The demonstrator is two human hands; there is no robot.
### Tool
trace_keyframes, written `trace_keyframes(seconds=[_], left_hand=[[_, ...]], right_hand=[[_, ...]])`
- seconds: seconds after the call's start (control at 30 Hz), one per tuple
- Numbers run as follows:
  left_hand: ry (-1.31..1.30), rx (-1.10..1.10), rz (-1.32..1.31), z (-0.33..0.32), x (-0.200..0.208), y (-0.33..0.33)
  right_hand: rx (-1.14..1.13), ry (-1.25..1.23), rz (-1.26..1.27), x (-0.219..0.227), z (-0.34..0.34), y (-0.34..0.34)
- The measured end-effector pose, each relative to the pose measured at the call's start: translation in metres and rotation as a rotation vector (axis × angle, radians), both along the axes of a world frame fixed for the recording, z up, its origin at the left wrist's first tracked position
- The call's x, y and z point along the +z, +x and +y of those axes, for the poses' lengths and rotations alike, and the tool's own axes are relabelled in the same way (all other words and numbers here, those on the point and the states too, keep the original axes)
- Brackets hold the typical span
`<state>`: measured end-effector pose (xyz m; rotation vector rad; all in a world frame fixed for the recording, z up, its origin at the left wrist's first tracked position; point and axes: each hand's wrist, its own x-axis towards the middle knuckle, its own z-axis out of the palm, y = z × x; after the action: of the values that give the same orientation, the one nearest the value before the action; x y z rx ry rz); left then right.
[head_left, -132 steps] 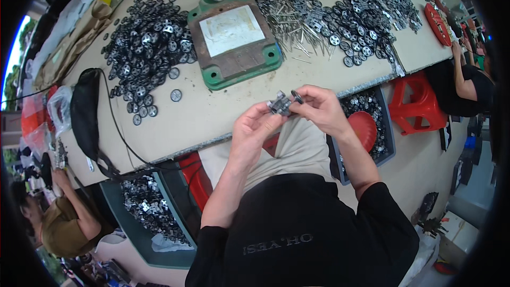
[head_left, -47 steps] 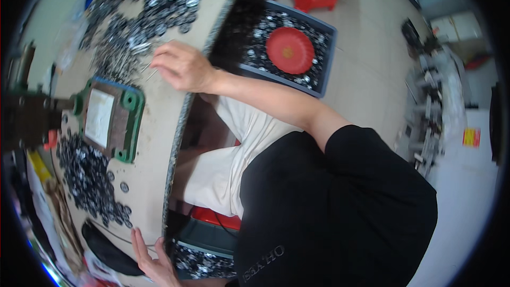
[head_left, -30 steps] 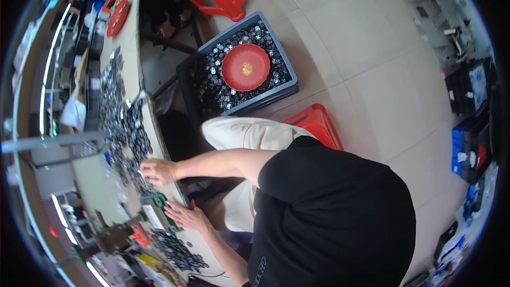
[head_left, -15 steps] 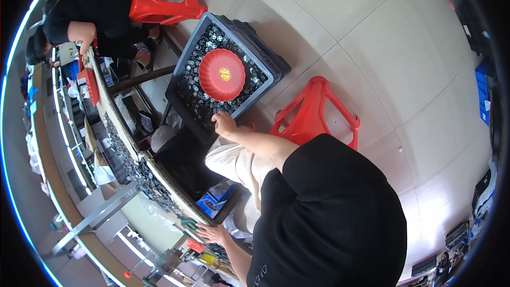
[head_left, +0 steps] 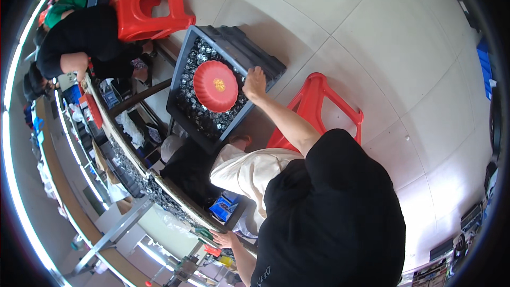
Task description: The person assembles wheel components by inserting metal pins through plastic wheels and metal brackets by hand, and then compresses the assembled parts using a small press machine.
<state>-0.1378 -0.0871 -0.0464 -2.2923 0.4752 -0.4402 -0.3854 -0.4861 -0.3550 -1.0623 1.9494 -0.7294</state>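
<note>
A grey plastic crate (head_left: 241, 116), deep and tilted in view, holds many small black-and-silver round parts (head_left: 202, 48). On top of them lies a red plate with a scalloped rim (head_left: 204, 82) and a gold emblem in its middle. My right hand (head_left: 254, 83) reaches across to the crate's right rim, its fingers curled over the edge. My left hand (head_left: 223, 238) rests at the workbench edge with fingers stretched out, beside a small dark green item (head_left: 203, 232). Nothing shows in its grasp.
A red plastic stool (head_left: 313, 101) stands right of the crate, and more red stools (head_left: 180, 5) stand beyond it. The long workbench (head_left: 175, 194) with scattered dark parts runs along the left. A co-worker in black (head_left: 79, 37) sits at its far end. A blue packet (head_left: 224, 207) lies below the bench.
My right hand has moved from the crate's near corner up and right onto its right rim. My left hand stays at the bench edge. The whole view has shifted slightly.
</note>
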Motion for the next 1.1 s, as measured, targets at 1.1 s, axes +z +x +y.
trace_keyframes(seconds=[1.1], left_hand=[[-0.587, -0.080, 0.226, 0.020, 0.008, 0.047]], right_hand=[[0.669, -0.498, 0.983, 0.039, -0.033, 0.036]])
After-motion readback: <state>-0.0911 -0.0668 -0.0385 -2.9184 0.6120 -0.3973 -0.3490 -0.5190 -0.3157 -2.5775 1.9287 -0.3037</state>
